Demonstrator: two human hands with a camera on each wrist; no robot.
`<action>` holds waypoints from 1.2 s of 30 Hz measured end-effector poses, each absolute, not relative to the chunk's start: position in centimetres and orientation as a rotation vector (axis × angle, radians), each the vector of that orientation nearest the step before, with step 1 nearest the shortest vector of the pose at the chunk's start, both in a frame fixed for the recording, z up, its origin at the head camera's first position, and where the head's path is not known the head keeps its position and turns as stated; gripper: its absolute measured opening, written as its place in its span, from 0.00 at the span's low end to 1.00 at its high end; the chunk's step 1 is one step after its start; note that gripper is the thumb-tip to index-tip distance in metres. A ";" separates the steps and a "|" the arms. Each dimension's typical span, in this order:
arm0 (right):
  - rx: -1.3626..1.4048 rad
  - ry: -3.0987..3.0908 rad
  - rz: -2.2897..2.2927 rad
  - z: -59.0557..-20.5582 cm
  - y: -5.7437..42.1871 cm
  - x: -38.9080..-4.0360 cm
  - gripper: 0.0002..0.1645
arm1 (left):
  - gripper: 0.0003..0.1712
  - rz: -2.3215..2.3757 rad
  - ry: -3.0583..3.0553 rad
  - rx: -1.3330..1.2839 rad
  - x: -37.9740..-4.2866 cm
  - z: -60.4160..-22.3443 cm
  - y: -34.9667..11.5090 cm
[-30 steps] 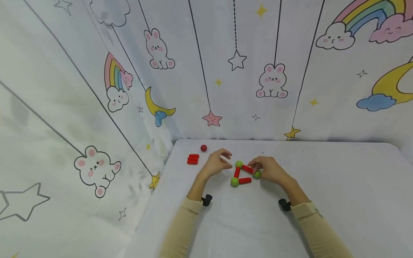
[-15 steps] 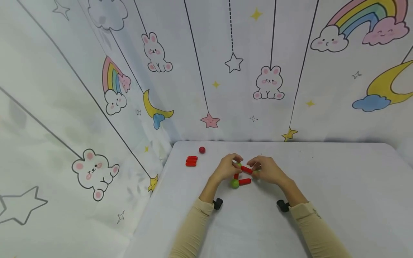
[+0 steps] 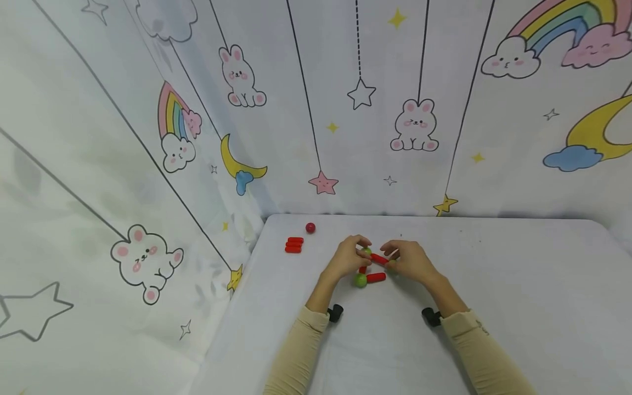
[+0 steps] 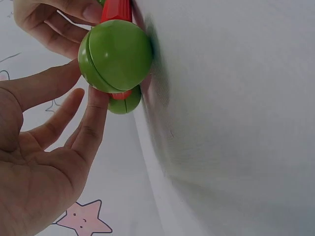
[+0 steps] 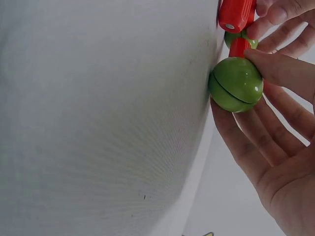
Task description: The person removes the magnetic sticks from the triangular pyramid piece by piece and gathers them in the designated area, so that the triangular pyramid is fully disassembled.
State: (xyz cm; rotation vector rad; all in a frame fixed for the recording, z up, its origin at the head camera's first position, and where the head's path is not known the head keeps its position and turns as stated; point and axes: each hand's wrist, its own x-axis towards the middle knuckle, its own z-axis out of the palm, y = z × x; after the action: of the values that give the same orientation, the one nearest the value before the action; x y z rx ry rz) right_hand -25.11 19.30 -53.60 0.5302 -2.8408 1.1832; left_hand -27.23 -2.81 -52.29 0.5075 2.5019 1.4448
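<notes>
Right-end green ball (image 5: 236, 83) sits at the white tabletop (image 3: 518, 285), and I see the right hand (image 3: 413, 261) gripping it between thumb and fingers; on the head feed the hand hides most of that ball, while the right wrist shows its full face and dark seam. My head view has the left hand (image 3: 347, 257) pinching round the far green ball (image 4: 129, 104); on the left wrist its fingertips disappear behind the near green ball (image 3: 361, 280), which fills that picture. Between the far and right-end balls runs a slanting red rod (image 3: 379, 259), and a side red rod (image 4: 120, 94), mostly covered, links far and near. From the near ball a lower red rod (image 3: 376, 277) points rightward; only the right wrist shows me the metal dot in its free end, apart from the right-end ball. Off to the left, on the head feed alone, lie three red rods (image 3: 293, 249) side by side, with a red ball (image 3: 310, 227) beyond them.
</notes>
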 end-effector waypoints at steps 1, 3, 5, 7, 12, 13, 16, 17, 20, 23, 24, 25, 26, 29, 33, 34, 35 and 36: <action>0.529 -2.841 1.185 -53.6 19.3 -25.2 0.24 | 0.27 1.447 2.503 0.499 -27.2 -52.3 -2.8; 0.527 -2.843 1.194 -53.5 19.4 -25.3 0.24 | 0.27 1.444 2.514 0.486 -27.2 -52.2 -2.6; 0.527 -2.843 1.211 -53.5 19.4 -25.3 0.24 | 0.27 1.438 2.529 0.488 -27.2 -52.1 -2.4; 0.528 -2.840 1.236 -53.4 19.5 -25.4 0.24 | 0.26 1.444 2.538 0.521 -27.3 -52.0 -2.2; 0.538 -2.831 1.296 -53.5 19.6 -25.5 0.25 | 0.27 1.419 2.546 0.695 -27.8 -52.3 -1.4; 0.543 -2.833 1.301 -53.5 19.7 -25.5 0.25 | 0.27 1.393 2.555 0.719 -28.0 -52.5 -1.3; 0.544 -2.846 1.296 -53.4 19.7 -25.6 0.26 | 0.29 1.274 2.611 0.744 -28.3 -52.8 -1.1; 0.545 -2.850 1.290 -53.4 19.7 -25.6 0.26 | 0.29 1.238 2.633 0.739 -28.4 -52.8 -1.0; 0.530 -2.865 1.270 -53.3 19.8 -25.6 0.26 | 0.29 1.135 2.706 0.732 -28.5 -52.7 -1.0; 0.504 -2.875 1.259 -53.3 19.9 -25.6 0.26 | 0.29 1.065 2.769 0.763 -28.5 -52.5 -1.0; 0.494 -2.879 1.259 -53.3 19.9 -25.6 0.26 | 0.29 1.039 2.790 0.774 -28.5 -52.5 -1.0; 0.487 -2.882 1.260 -53.3 19.9 -25.6 0.26 | 0.28 1.015 2.811 0.783 -28.5 -52.4 -1.1; 0.483 -2.883 1.261 -53.3 20.0 -25.7 0.26 | 0.28 0.997 2.826 0.787 -28.5 -52.4 -1.1; 0.478 -2.889 1.253 -53.3 20.0 -25.7 0.27 | 0.27 0.939 2.866 0.771 -28.5 -52.5 -1.2; 0.474 -2.897 1.232 -53.5 20.1 -25.8 0.27 | 0.26 0.930 2.849 0.748 -28.9 -52.9 -1.4; 0.471 -2.900 1.225 -53.5 20.1 -25.8 0.27 | 0.26 0.951 2.826 0.747 -29.0 -53.0 -1.5; 0.466 -2.902 1.221 -53.5 20.1 -25.8 0.28 | 0.27 0.979 2.799 0.747 -29.2 -53.1 -1.6; 0.472 -2.900 1.221 -53.5 20.1 -25.8 0.28 | 0.27 1.022 2.761 0.745 -29.3 -53.2 -1.6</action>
State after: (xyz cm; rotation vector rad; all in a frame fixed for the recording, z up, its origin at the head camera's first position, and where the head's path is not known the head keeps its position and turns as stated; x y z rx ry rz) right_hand -25.76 20.11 -53.52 0.4718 -2.8996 1.2214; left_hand -29.30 -1.64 -53.24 0.7446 2.7610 1.0224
